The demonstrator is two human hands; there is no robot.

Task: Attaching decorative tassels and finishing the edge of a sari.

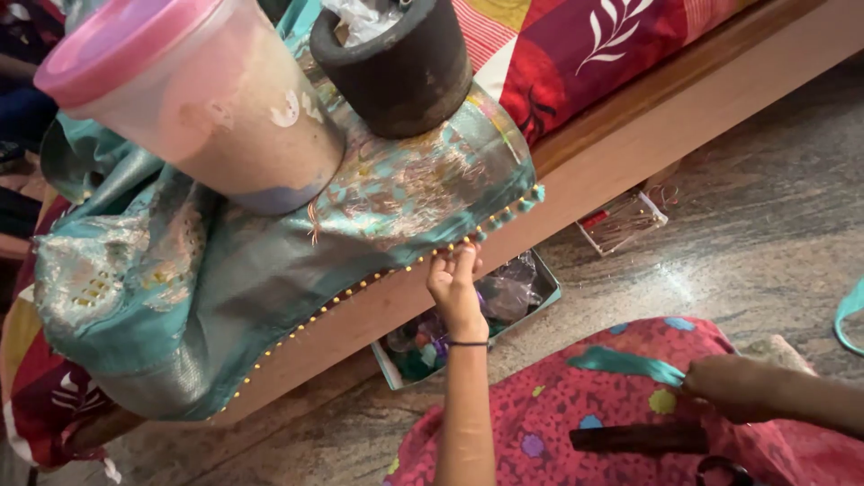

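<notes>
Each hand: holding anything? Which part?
Left hand pinches the beaded edge of the teal fabric at the bed's edge. Right hand grips a teal ribbon strip at its near end.

You are sitting in a home, on a stone floor (747, 243) beside a wooden bed (630, 135). A patterned bedsheet (576, 45) covers it, and boxes (540, 288) sit underneath.

Teal fabric (270, 261) drapes the wooden bed frame (648, 126); plastic tub (198, 99) and black pot (400, 67) weigh it down.
</notes>
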